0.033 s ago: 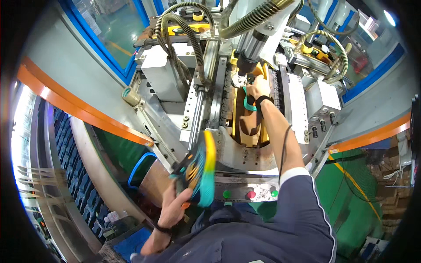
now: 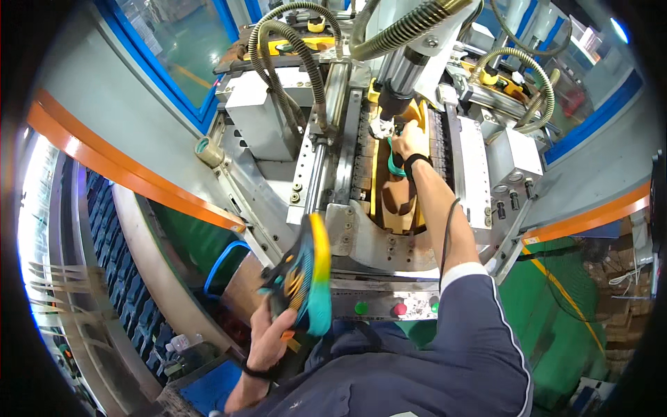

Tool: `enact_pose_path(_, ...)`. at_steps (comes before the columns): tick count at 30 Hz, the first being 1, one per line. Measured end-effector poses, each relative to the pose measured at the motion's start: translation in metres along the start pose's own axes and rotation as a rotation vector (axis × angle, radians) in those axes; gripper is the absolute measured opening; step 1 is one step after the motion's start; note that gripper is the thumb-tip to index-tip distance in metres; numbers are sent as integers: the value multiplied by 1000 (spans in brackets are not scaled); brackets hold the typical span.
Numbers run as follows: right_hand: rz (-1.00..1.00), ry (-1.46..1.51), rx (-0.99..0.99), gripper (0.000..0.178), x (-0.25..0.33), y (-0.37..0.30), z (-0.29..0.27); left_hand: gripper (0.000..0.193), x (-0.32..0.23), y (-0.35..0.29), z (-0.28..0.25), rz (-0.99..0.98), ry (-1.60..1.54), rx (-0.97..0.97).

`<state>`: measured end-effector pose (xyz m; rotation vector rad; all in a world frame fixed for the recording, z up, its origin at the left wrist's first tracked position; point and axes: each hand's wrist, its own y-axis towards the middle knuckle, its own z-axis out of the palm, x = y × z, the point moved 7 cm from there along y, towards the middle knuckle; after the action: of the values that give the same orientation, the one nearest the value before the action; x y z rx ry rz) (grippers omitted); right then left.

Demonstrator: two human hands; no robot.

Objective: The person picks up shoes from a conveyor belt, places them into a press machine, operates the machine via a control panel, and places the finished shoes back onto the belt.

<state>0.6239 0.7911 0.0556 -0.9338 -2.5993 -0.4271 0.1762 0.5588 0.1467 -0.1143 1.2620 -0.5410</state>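
Note:
My left hand (image 2: 269, 337) is closed on the heel end of a sneaker (image 2: 306, 285) with a dark and teal upper, orange laces and a yellow-to-teal sole. It holds the shoe tilted in front of the machine, blurred by motion. My right hand (image 2: 411, 142) reaches into the machine's long slot, its fingers curled beneath the metal cylinder (image 2: 399, 87). A teal strip (image 2: 394, 163) curves down beside those fingers. What they grip is mostly hidden. Below lies a brown, yellow-sided mould (image 2: 397, 198), and a white crumpled piece (image 2: 380, 128) shows beside my fingertips.
Along the machine's front edge runs a panel with green and red buttons (image 2: 399, 309). Ribbed hoses (image 2: 410, 28) arch overhead. Metal blocks (image 2: 260, 118) flank the slot. An orange rail (image 2: 132, 170) curves at left, near a conveyor with dark ridged pieces (image 2: 114, 257).
My left hand and the sneaker have shifted slightly left and down. My right hand stays at the same place in the slot.

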Motion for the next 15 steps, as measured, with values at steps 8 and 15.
enact_pose_path(8,127,-98,-3,86,-10,4,33,38,42,-97,-86,267,-80,-680)
enact_pose_path(15,-218,908,-229,70,38,104,-164,52,30,-99,-58,195,845,-479)
